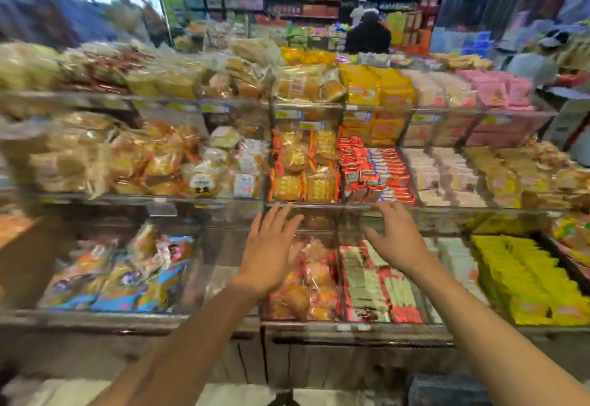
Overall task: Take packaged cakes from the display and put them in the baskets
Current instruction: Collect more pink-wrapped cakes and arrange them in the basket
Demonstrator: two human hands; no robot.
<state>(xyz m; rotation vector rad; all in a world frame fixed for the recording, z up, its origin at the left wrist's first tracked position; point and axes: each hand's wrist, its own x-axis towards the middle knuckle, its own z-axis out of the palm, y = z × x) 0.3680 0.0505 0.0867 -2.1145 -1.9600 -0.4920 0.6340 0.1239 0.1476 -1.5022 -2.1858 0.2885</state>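
Both hands are reaching at frame centre toward the tiered display [303, 206]. Left hand [271, 246] and right hand [394, 234] are spreading their fingers, holding nothing, above orange-wrapped packaged cakes [306, 281].

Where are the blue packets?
In the head view, the blue packets lie in the bottom tier, left of the left hand and the orange cakes.

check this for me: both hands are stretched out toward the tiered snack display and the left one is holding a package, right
Not quite. The head view shows the left hand with its fingers spread, holding nothing. The rest stands: it and the right hand are both stretched out toward the tiered snack display.
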